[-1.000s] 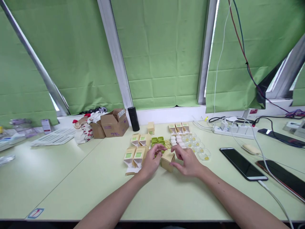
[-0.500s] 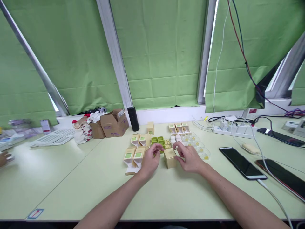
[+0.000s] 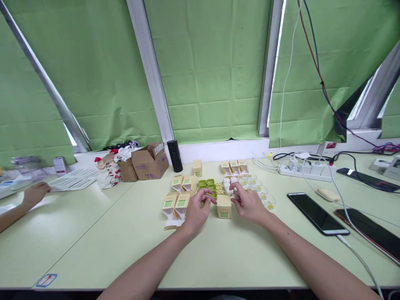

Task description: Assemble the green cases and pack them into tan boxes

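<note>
A small kraft-paper box with a green label on its front stands closed on the table between my hands. My left hand is at its left, fingers bent and apart, the tips close to the box side. At its right, my right hand has thumb and index finger spread near the box edge; whether they touch it I cannot tell. Behind the box are green cups, small yellow pieces, white round pieces and clear cups with yellow bits. Several opened boxes stand left of my left hand.
Three opened boxes and a closed box stand farther back. A phone with a cable lies at right, near a power strip. Back left are a cardboard carton and black cylinder. Another person's hand reaches toward paper sheets.
The box has turned so its green label faces me, and both my hands are slightly off it. At far left, another person's hand has moved in toward the sheets.
</note>
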The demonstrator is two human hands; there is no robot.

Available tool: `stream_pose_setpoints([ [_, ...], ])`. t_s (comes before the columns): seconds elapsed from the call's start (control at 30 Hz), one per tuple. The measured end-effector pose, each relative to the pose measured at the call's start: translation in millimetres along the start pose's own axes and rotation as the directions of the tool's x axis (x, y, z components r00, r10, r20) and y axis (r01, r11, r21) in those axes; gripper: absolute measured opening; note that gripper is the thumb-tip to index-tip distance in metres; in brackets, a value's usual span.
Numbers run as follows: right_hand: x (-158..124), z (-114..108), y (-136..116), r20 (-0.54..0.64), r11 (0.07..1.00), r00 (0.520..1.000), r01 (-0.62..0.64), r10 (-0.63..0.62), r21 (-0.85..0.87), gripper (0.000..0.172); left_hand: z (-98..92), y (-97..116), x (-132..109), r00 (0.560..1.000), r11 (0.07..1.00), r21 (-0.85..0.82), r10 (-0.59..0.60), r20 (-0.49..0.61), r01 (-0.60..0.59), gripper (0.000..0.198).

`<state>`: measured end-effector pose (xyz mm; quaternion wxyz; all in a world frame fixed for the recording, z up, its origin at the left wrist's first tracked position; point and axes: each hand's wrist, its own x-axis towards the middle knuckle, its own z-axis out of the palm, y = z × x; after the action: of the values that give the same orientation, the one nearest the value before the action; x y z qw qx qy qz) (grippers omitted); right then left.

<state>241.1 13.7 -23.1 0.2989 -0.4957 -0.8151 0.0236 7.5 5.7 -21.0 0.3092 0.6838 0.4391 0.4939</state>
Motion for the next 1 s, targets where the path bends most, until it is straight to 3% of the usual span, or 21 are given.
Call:
stream_pose_setpoints([
  [0.3,3.4,-1.8,-4.8,0.062,0.973,0.987,-0.137,0.151,-0.185,0.032,-0.6,4.2,-1.9,0.991,0.992,-0.003,0.129,-0.033,-0.129,0.011],
  [0.5,3.5,-5.7,-8.7,0.021,0.968,0.981,-0.185,0.191,-0.167,0.035,-3.1,9.5,-2.5,0.949,0.911,0.289,0.313,-0.02,-0.294,0.019],
  [0.6,3.9,-5.9,-9.2,0.015,0.965,0.979,-0.2,0.206,-0.167,0.034,-4.7,17.2,-1.6,0.928,0.83,0.429,0.366,0.063,-0.356,0.03],
  [0.8,3.9,-2.9,-7.8,0.013,0.968,0.978,-0.204,0.208,-0.147,0.037,-2.6,41.4,2.4,0.917,0.762,0.52,0.256,0.306,-0.386,0.051],
  [1.0,2.9,-1.1,-6.4,-0.005,0.969,0.98,-0.2,0.201,-0.145,0.039,5.9,61.3,19.7,0.87,0.693,0.587,0.118,0.479,-0.418,0.049],
])
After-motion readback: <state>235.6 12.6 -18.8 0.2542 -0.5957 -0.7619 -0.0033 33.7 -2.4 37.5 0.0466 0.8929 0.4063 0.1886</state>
